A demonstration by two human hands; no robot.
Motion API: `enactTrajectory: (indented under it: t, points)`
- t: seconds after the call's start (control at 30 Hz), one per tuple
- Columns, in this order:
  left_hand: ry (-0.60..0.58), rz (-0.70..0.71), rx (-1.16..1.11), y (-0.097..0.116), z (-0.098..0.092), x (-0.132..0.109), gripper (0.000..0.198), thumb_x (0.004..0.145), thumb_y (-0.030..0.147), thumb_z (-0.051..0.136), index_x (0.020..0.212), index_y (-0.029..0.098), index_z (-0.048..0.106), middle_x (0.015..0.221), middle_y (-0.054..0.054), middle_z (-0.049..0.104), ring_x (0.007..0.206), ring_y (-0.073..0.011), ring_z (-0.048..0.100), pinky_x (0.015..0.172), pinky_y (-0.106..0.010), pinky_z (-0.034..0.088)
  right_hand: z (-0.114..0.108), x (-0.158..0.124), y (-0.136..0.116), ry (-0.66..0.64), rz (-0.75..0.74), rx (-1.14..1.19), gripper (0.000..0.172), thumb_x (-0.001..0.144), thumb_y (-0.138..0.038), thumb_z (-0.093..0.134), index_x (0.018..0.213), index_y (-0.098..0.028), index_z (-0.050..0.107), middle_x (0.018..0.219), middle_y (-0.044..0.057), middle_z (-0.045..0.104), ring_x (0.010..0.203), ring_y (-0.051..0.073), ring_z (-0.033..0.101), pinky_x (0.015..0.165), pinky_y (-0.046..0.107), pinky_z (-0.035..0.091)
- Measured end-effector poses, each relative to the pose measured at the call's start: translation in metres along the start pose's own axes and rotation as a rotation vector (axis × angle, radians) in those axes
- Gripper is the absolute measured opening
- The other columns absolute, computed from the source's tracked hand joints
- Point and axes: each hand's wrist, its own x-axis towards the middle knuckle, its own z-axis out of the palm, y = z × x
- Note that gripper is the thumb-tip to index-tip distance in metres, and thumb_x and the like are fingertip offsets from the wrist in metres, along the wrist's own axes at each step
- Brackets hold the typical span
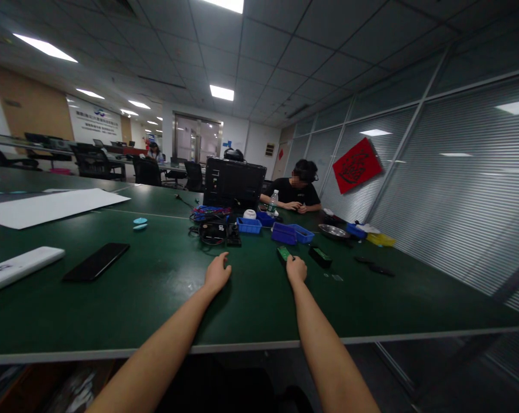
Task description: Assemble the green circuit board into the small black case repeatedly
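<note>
My left hand rests on the green table, its thumb apart from the fingers and nothing in its grasp. Farther right, my right hand is closed around the near end of a black case with a green circuit board. The hand hides part of that case. Just right of it lies a similar black case with a green board, apart from my fingers. Small clear pieces lie on the table nearby.
Blue bins, a power supply, cables and a monitor stand ahead. A metal bowl is at the right. On the left lie a black phone-like slab and a white device. A person sits opposite.
</note>
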Motion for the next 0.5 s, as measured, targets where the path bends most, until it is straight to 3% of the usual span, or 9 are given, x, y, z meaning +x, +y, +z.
enactTrajectory:
  t: [0.3, 0.5]
  points:
    - [-0.009, -0.004, -0.001, -0.0006, 0.0002, 0.0001, 0.048, 0.073, 0.018, 0.05, 0.12, 0.018, 0.044, 0.106, -0.006, 0.058, 0.093, -0.0153, 0.054, 0.083, -0.026, 0.04, -0.0008, -0.0028, 0.0, 0.028, -0.003, 0.022, 0.062, 0.078, -0.055, 0.035, 0.12, -0.011, 0.047, 0.114, 0.018, 0.051, 0.105, 0.031, 0.047, 0.082, 0.039, 0.038]
    - [-0.011, -0.003, -0.007, -0.0014, 0.0006, 0.0004, 0.048, 0.073, 0.019, 0.05, 0.121, 0.019, 0.044, 0.106, -0.006, 0.058, 0.092, -0.0152, 0.055, 0.083, -0.026, 0.04, -0.002, -0.0056, -0.0023, 0.009, -0.016, -0.068, 0.062, 0.077, -0.056, 0.037, 0.113, -0.007, 0.051, 0.111, 0.021, 0.051, 0.103, 0.032, 0.047, 0.08, 0.04, 0.038]
